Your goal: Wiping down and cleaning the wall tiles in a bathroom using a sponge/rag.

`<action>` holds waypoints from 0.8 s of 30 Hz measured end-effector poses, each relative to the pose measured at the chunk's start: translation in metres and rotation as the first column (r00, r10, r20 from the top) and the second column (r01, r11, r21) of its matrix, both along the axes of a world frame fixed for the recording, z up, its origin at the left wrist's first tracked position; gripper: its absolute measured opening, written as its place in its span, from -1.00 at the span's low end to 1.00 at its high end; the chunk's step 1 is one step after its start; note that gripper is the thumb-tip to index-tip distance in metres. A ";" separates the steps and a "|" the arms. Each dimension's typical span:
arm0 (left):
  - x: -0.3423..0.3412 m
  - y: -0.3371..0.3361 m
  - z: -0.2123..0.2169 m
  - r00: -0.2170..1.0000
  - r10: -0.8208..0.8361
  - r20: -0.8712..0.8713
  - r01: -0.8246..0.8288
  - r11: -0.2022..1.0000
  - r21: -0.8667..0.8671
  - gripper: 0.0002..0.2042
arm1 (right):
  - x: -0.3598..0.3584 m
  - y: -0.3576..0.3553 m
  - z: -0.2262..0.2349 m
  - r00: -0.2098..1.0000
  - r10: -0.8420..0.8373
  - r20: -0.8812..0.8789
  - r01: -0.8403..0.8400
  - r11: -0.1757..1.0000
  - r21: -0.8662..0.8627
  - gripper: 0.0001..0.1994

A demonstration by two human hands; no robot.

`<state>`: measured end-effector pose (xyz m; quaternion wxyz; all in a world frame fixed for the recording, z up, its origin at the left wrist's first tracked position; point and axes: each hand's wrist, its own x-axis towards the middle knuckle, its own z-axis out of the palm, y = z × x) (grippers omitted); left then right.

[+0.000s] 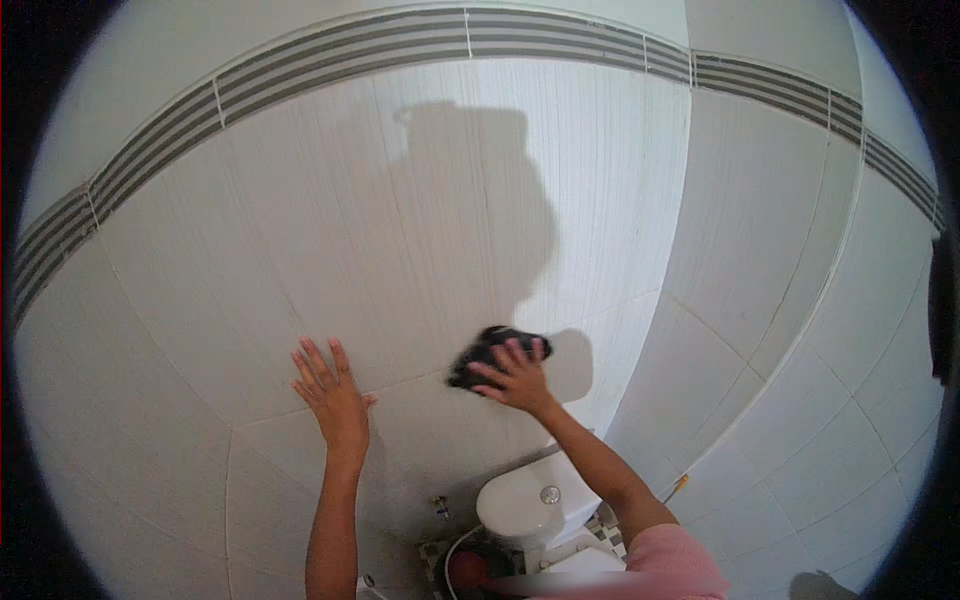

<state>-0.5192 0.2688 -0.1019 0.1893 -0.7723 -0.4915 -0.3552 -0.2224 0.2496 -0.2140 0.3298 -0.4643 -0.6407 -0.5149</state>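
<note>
The black cloth (476,364) sits against the tiled wall (300,220), well below its striped border (342,65), under the right hand (515,378)'s flat, spread grip, the left hand (337,405) open and bare; wiping seems under way, what remains unclear.

The right hand (512,378) hides part of the black cloth (482,352) — its left edge blurred. The lower edge cuts off the left forearm (333,530) and pink sleeve (678,560). The dark thing (940,310) at far right is cropped — its kind unclear; the orange piece (682,484) is too small to tell.
</note>
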 end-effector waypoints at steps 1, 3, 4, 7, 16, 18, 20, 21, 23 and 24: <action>0.000 0.000 0.000 1.000 -0.004 0.005 0.004 1.000 0.008 0.18 | 0.027 -0.009 -0.002 0.993 0.017 -0.118 -0.020 1.000 -0.023 -0.41; 0.000 0.001 -0.001 1.000 -0.013 0.014 0.014 1.000 -0.010 0.18 | 0.074 -0.025 0.005 0.920 -0.011 -0.392 0.037 0.998 0.060 -0.39; 0.000 0.003 -0.001 1.000 -0.022 0.022 0.022 1.000 0.003 0.18 | 0.093 -0.028 0.017 0.848 -0.021 -0.530 0.119 0.981 0.151 -0.38; 0.000 0.005 -0.003 1.000 -0.007 0.005 0.007 1.000 0.009 0.18 | 0.141 -0.024 0.086 0.663 0.041 -0.748 0.303 0.898 0.318 -0.40; 0.001 0.002 -0.002 1.000 0.002 0.029 -0.002 1.000 0.009 0.15 | 0.019 0.014 0.219 0.830 -0.017 -0.558 0.222 0.927 0.303 -0.34; 0.000 0.001 -0.001 1.000 0.017 0.021 -0.017 0.999 -0.035 0.15 | -0.034 0.020 0.183 0.917 0.042 -0.397 0.008 0.992 0.124 -0.37; -0.002 0.000 -0.001 1.000 0.013 0.013 -0.013 0.999 -0.033 0.16 | -0.058 0.019 0.137 0.987 0.118 -0.108 -0.110 0.991 0.078 -0.40; -0.003 0.000 -0.001 1.000 0.017 0.002 -0.017 0.999 -0.028 0.16 | -0.054 0.015 0.115 0.994 0.106 -0.040 -0.104 0.994 0.043 -0.41; -0.004 0.001 -0.002 1.000 -0.001 0.011 0.001 1.000 -0.010 0.17 | -0.023 0.006 0.075 0.995 0.087 -0.056 -0.086 0.996 0.010 -0.42; -0.004 0.001 -0.003 1.000 -0.018 0.024 0.018 1.000 0.005 0.18 | 0.002 -0.002 0.061 0.988 0.081 -0.135 -0.078 0.997 0.025 -0.43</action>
